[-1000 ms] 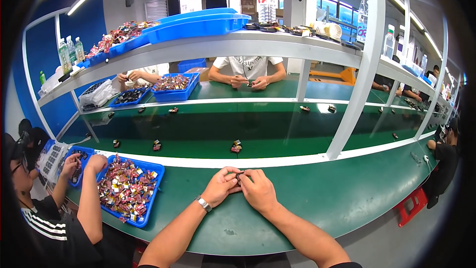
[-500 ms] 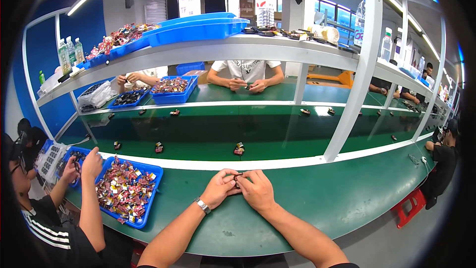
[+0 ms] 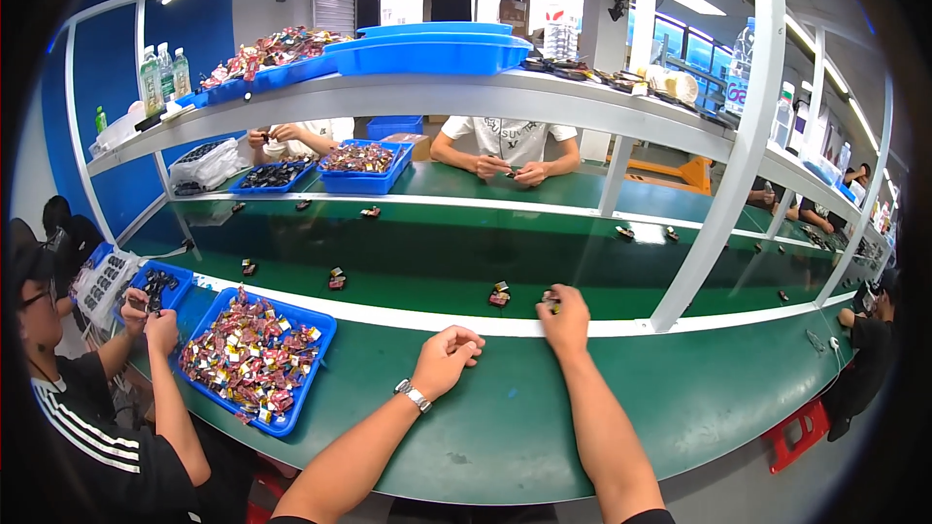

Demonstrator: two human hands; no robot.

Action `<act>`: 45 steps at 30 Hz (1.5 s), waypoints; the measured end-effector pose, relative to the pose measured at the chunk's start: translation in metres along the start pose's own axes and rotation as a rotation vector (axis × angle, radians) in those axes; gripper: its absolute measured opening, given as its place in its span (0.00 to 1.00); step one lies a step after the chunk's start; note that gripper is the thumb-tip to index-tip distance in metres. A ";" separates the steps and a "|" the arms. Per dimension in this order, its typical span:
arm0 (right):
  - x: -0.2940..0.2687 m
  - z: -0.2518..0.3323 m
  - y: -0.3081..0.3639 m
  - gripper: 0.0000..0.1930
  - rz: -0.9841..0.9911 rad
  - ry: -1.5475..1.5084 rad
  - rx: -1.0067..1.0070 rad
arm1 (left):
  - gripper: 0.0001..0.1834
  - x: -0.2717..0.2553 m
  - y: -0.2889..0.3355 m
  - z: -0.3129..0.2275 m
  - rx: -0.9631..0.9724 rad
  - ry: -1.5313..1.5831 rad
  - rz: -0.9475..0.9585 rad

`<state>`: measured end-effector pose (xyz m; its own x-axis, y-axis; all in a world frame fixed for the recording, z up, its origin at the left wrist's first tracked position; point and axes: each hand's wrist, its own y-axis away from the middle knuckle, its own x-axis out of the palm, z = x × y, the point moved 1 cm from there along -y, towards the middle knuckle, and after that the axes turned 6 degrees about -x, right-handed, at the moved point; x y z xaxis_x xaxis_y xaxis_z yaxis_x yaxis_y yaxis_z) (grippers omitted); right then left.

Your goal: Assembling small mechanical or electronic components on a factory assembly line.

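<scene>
The right hand [image 3: 566, 318] is positioned past the far edge of the green surface [image 3: 505, 427], with its wrist above the white rail [image 3: 369, 314]. Its fingers and thumb are bent around a small part [image 3: 552, 303], located over the near edge of the dark green strip [image 3: 417, 262]; whether the fingers grip this part or only touch it cannot be told. The left hand [image 3: 449, 361] is located above the surface, near the far edge and to the left of the right hand. Its fingers are loosely curled and parted from the thumb; no object is visible in them. A metal watch [image 3: 413, 395] is fitted at the left wrist. On the strip, a red and yellow piece [image 3: 499, 293] lies just left of the right hand, near the near edge; a similar piece [image 3: 337, 278] lies farther left. A blue tray [image 3: 309, 393], filled with small red, white and yellow pieces, stands toward the left end of the surface. Beside its far left corner, a co-worker's hands [image 3: 155, 320] are held close together. Above the strip, a white shelf [image 3: 437, 97] carries stacked blue bins [image 3: 432, 53] and a clear bottle [image 3: 560, 19].
</scene>
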<state>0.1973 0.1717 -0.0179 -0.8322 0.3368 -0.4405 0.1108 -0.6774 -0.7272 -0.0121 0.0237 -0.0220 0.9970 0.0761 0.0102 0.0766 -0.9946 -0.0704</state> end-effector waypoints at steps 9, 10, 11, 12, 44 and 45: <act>0.047 0.059 -0.001 0.34 0.112 0.266 0.015 | 0.07 -0.003 0.005 -0.015 0.056 -0.393 -0.175; 0.057 0.072 0.003 0.36 0.191 0.246 0.170 | 0.07 -0.004 0.006 -0.014 0.040 -0.397 -0.152; 0.062 0.073 0.001 0.36 0.194 0.242 0.164 | 0.07 -0.005 0.006 -0.013 0.049 -0.400 -0.160; 0.066 0.070 -0.003 0.35 0.195 0.310 0.188 | 0.07 -0.006 0.006 -0.014 0.052 -0.401 -0.159; -0.032 0.123 0.053 0.12 0.382 -0.176 -0.348 | 0.21 -0.002 0.012 -0.019 -0.237 0.435 0.300; -0.033 0.122 0.052 0.12 0.386 -0.177 -0.348 | 0.19 -0.002 0.012 -0.020 -0.259 0.458 0.267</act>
<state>0.1643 0.0458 0.0226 -0.7711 -0.0291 -0.6361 0.5742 -0.4635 -0.6749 -0.0134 0.0099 -0.0032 0.8737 -0.1603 0.4593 -0.2378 -0.9644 0.1157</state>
